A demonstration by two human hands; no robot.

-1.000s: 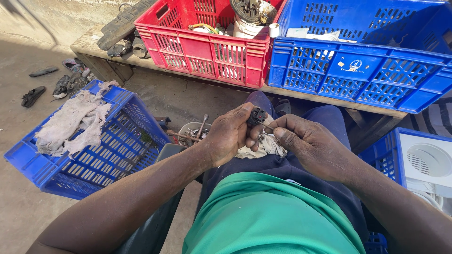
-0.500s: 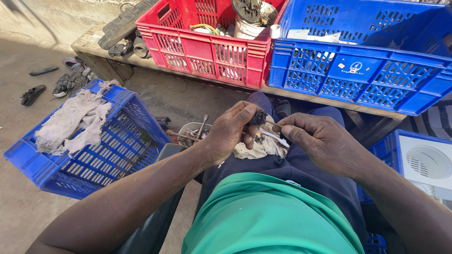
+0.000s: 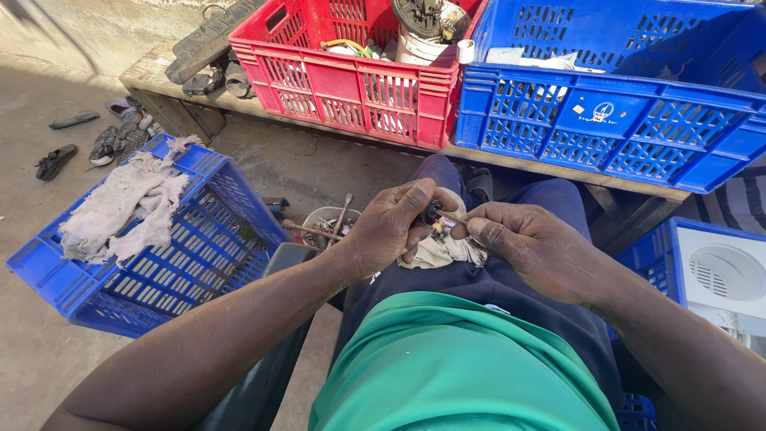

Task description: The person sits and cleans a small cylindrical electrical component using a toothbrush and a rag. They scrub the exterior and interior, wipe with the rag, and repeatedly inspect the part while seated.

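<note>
Dark metal, that's what I'm looking at between my two hands right now: a small dark part [image 3: 432,213] that I'm holding up over my lap, just above a dirty pale rag [image 3: 444,250] lying on my dark trousers. My left hand [image 3: 388,231] is curling around it, thumb and forefinger pinching it from the left side, the other fingers folding in underneath. My right hand [image 3: 533,249] is coming in from the opposite side, fingertips pressed together on a thin light-coloured sliver [image 3: 453,223] that's pointing left at the part. So the thing is sitting right at the tips of both hands, with the sliver's long axis running roughly across my body, right to left, slightly uphill. The left hand is the one actually touching the part; the right is only reaching it through that sliver. Whether the tip is touching the part or just beside it, I can't tell, too small.

Around me: a blue crate [image 3: 199,231] with grey rags [image 3: 128,203] draped over it on my left, a small bowl of tools [image 3: 327,223] near my knee, and a red crate [image 3: 359,76] plus another big blue crate [image 3: 622,120] sitting on the wooden bench ahead.
</note>
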